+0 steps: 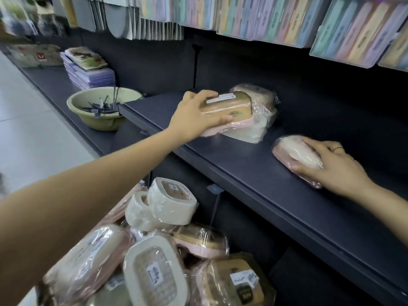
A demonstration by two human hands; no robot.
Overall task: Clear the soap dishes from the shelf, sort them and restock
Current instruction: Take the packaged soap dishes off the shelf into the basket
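A shop aisle, dark shelving running along the wall, and the dark shelf in front of the person is nearly bare. The left hand is curled round a wrapped soap dish with a tan lid and pink base, thumb over the top and fingers underneath, holding it against a small stack of wrapped dishes toward the back of the shelf. The right hand lies over a pink oval dish near the front edge, fingers bent round its far side and thumb at the near side. Below the front edge, a heap of wrapped dishes is piled up, white, pink and tan mixed together. Judging by the heap, the step could be either clearing the last few or starting to restock; I can't say which. Either way, it would pay to lift each dish clear rather than drag it, since the cling wrap looks slippery and loose, and to keep like colours together. A green basin of dark clips sits on the lower ledge to the left. What holds the heap is hidden, the labels are too blurred to read, and the stack behind the left hand is too wrapped to count.
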